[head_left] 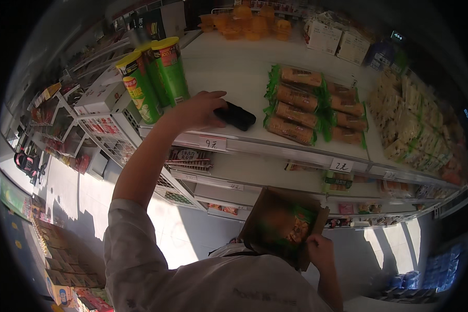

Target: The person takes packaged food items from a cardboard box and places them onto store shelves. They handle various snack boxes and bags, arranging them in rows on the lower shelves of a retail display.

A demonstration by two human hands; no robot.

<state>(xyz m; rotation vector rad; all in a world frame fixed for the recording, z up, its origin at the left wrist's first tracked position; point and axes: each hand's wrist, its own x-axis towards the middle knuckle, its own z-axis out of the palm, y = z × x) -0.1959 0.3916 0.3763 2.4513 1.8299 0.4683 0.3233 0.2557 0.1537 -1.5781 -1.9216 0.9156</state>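
Note:
My left hand (204, 109) reaches over the upper shelf, its fingers closed round the near end of a black oblong object (240, 116); its exact kind is unclear. Just left of the hand stand several green canisters with yellow lids (170, 67). To the right, tan-and-green packaged snack rolls (295, 114) lie in two columns on the shelf. Low in front of my body, my right hand (320, 250) grips the side of an open cardboard box (317, 205). Green snack packets (300, 223) show inside the box, partly blurred.
The white upper shelf (218, 57) has price tags along its front edge. Clear-wrapped packages (411, 119) are piled at right, with orange containers (247, 23) at the back. Lower shelves hold more packets. A wire rack (106, 138) stands left, and stacked cartons (60, 283) line the lower left.

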